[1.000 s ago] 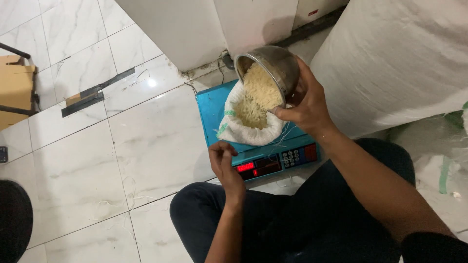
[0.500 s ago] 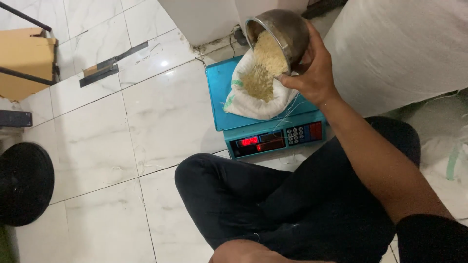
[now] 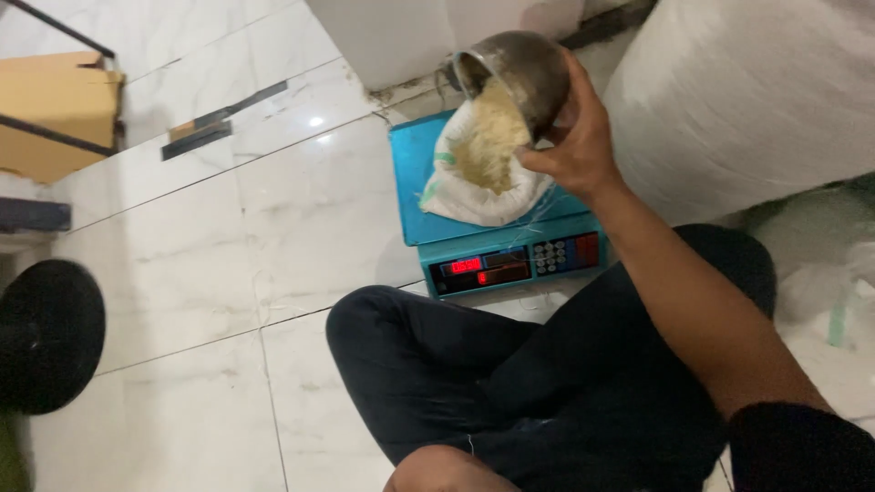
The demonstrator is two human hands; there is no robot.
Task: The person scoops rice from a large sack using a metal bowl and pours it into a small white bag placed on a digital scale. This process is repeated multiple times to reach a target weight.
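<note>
One hand does the work here: the right hand (image 3: 572,146) is clamped around the side of a metal bowl (image 3: 518,71), tipped steeply with its mouth facing down and to the left, so pale grain (image 3: 490,137) spills from it into the open white bag (image 3: 474,196) directly underneath. The bag sits on the blue scale (image 3: 415,173), its mouth opening upward toward the bowl's rim, which hangs just above it. The scale's long side runs away from the person, with the lit red display (image 3: 478,269) on the near edge, just beyond the crossed legs in dark trousers (image 3: 510,392). The left hand is out of sight, so I cannot tell how it is held. The scale rests on a glossy white tiled floor (image 3: 237,228); a big white sack (image 3: 756,100) stands right of it, a cardboard box (image 3: 55,105) and a black round stool (image 3: 46,333) well off to the left
</note>
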